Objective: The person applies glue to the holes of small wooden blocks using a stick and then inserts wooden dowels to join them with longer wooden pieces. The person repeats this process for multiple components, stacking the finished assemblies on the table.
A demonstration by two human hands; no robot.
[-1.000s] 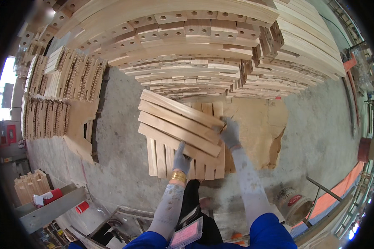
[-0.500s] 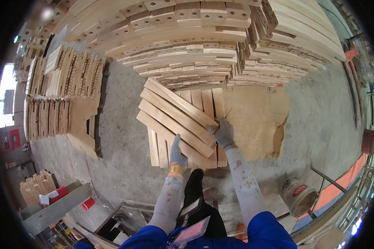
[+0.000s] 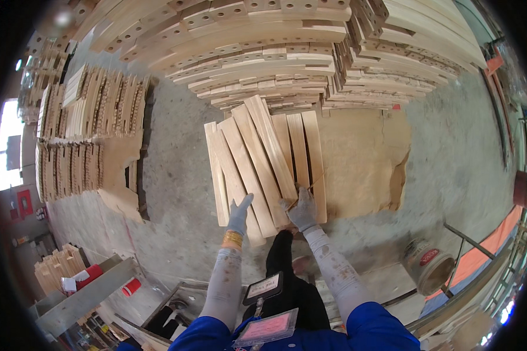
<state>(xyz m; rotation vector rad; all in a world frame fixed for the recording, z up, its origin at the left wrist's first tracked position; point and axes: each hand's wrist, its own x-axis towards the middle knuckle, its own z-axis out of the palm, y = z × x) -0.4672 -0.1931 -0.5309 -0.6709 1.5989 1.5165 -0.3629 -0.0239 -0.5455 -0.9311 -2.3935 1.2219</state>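
Observation:
A slanted row of several pale wooden boards (image 3: 253, 167) lies over a lower layer of similar boards (image 3: 315, 164), whose ends and sides show beyond it. My gloved left hand (image 3: 238, 216) grips the left edge of the upper row near its close end, thumb stretched over the wood. My gloved right hand (image 3: 303, 212) closes around the right edge by the near end. The undersides of both hands' grips are hidden by the boards and gloves.
Cardboard (image 3: 357, 158) spreads on the floor to the right. Tall stacks of drilled timber (image 3: 263, 35) stand ahead, more stacked pieces (image 3: 93, 105) at left. A bucket (image 3: 428, 266) sits at lower right, a metal beam (image 3: 88, 298) at lower left.
The upper boards have turned clockwise, from a steep diagonal to nearly in line with the lower layer. Both my hands have moved slightly left along with them, the right one also nearer me.

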